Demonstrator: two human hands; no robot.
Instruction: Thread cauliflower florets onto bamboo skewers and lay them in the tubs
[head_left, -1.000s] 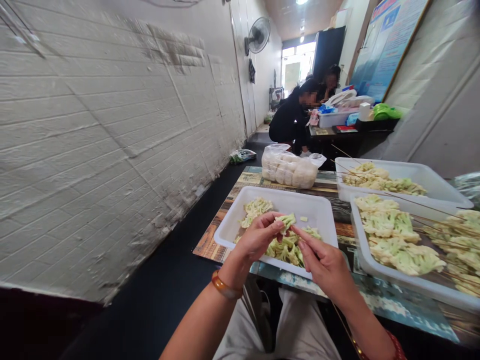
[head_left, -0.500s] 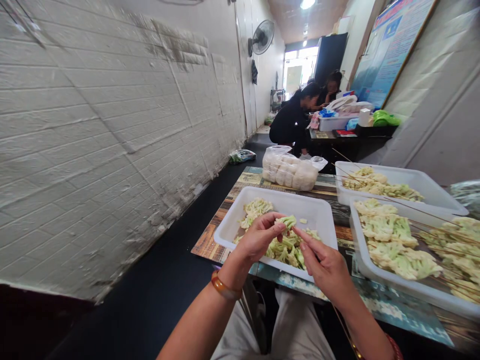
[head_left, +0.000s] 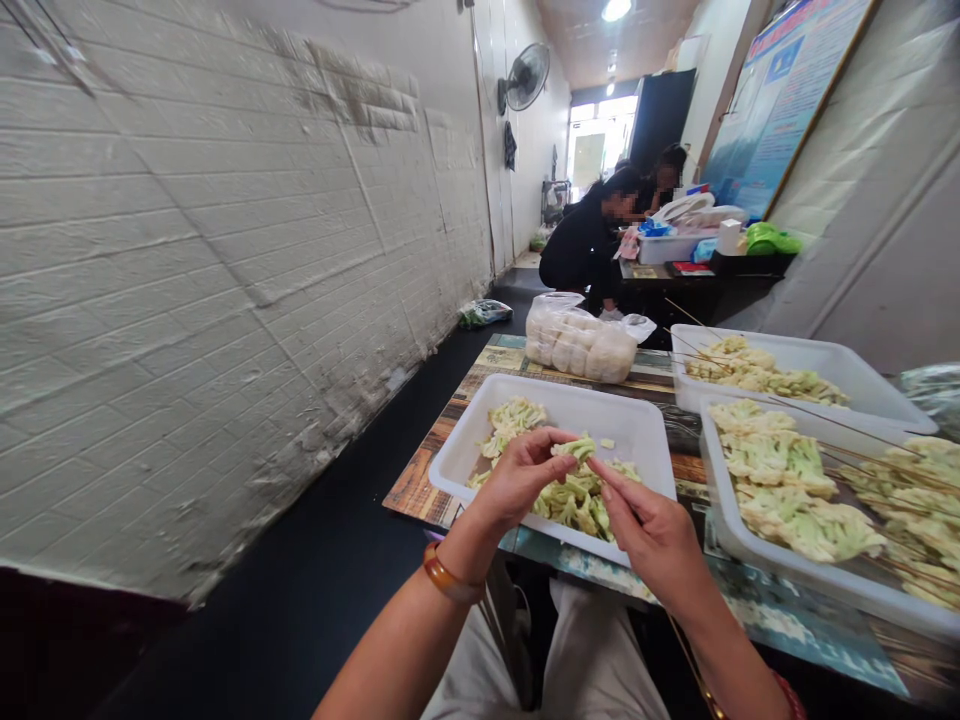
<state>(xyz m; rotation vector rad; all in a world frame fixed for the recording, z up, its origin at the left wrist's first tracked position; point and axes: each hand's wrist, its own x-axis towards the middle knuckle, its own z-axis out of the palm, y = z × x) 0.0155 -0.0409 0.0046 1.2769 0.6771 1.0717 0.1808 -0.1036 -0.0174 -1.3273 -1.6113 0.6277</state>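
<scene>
My left hand [head_left: 517, 475] is closed in a pinch round a pale green cauliflower floret [head_left: 577, 448], held above a white plastic tray [head_left: 637, 415]. Close against the floret's right side are the fingertips of my right hand [head_left: 649, 525]. That hand is closed on a thin bamboo skewer [head_left: 684, 650], whose lower length shows below the palm beside my wrist. The skewer's tip is hidden by fingers and floret. Loose cauliflower pieces [head_left: 574, 503] lie in the tray under both hands, with more at its left end.
Two more white trays, a near one [head_left: 724, 520] and a far one [head_left: 862, 360], hold skewered cauliflower on the right. A plastic bag of pale round items [head_left: 581, 345] sits behind my tray. People [head_left: 585, 240] are at a cluttered table farther back. A brick-patterned wall [head_left: 225, 250] runs along the left.
Both hands stay nearly in place over the tray. The floret has shifted very slightly to the right and down in the fingers.
</scene>
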